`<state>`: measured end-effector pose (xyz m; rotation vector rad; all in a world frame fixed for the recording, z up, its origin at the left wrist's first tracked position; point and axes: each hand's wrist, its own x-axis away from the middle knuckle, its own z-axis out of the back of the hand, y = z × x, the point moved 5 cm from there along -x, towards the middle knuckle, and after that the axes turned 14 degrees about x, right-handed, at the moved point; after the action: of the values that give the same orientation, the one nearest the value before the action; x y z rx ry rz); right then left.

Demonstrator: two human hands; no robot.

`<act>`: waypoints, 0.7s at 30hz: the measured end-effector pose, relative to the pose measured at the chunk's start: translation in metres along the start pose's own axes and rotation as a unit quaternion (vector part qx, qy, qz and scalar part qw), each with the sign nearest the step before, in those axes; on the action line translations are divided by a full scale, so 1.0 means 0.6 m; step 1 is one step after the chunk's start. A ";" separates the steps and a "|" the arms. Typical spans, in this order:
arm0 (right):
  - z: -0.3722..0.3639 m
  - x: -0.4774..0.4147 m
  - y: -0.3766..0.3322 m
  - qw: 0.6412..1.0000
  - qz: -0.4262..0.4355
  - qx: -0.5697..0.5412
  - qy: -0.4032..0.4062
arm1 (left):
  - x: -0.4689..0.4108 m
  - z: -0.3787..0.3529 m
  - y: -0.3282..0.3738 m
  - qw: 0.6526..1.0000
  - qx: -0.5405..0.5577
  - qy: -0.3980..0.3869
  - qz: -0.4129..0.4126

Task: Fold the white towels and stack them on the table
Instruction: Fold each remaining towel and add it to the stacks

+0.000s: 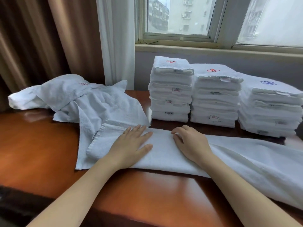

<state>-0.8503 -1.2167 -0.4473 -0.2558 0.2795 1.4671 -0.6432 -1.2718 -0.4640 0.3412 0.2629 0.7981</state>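
Reddish table (pixel 41 145) beneath window (pixel 180 15), perhaps fogged

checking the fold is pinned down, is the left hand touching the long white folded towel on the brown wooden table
Touching. The head view shows the left hand lying flat, fingers straight, on the long white folded towel.

Glossy reddish-brown wood surface (pixel 41 153), daylight glare near its left edge. Behind the far edge: grey-lilac wall (pixel 246 63) under a pale window sill (pixel 213 48). Sliding window (pixel 180 17), light frame, right pane hazy. Apartment blocks (pixel 158 15) outside, overcast light. Far left corner: brown curtain (pixel 41 38), with a white sheer curtain (pixel 114 38) beside it.
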 end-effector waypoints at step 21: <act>0.035 0.026 -0.067 0.998 -0.028 0.000 -0.062 | 0.042 0.039 -0.032 0.999 0.035 0.016 0.030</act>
<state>-0.8080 -1.1983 -0.4331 -0.1699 0.1710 1.4220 -0.6056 -1.2707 -0.4531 0.4035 0.3120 0.8545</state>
